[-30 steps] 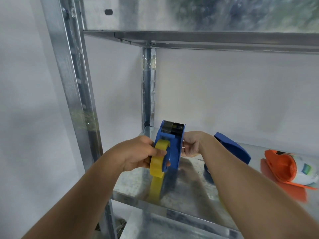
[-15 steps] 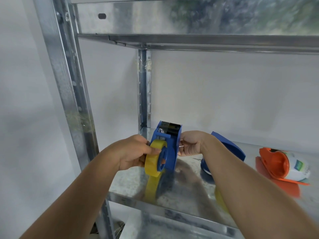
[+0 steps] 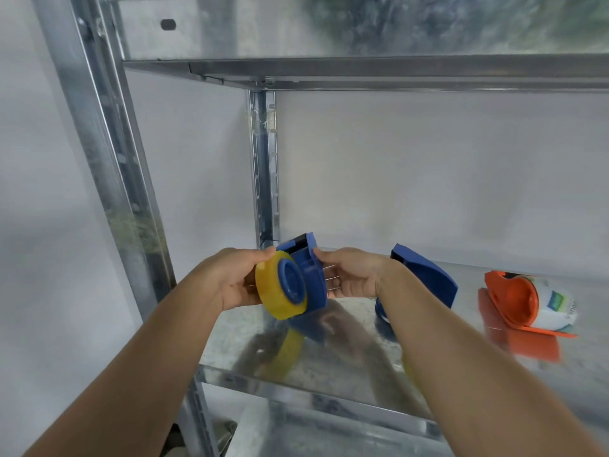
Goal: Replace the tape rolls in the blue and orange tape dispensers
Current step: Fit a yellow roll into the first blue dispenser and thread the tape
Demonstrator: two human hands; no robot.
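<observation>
We hold the blue tape dispenser (image 3: 309, 282) above the metal shelf (image 3: 346, 367), its yellow tape roll (image 3: 275, 300) seated on the hub. Our left hand (image 3: 230, 282) clenches the roll; our right hand (image 3: 354, 275) grasps the dispenser's far side. Right of that grip lie a blue cover (image 3: 425, 275), seemingly, and the orange tape dispenser (image 3: 514, 300).

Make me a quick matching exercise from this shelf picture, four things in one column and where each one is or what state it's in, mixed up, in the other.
Column one:
1. yellow tape roll
2. blue dispenser body
3. loose blue cover
4. orange dispenser

Column two:
A. lying on the shelf at far right, with a white roll in it
B. gripped by the right hand
C. seated on a blue hub, gripped by the left hand
D. resting on the shelf behind the right wrist

Pairs: 1-C, 2-B, 3-D, 4-A
</observation>
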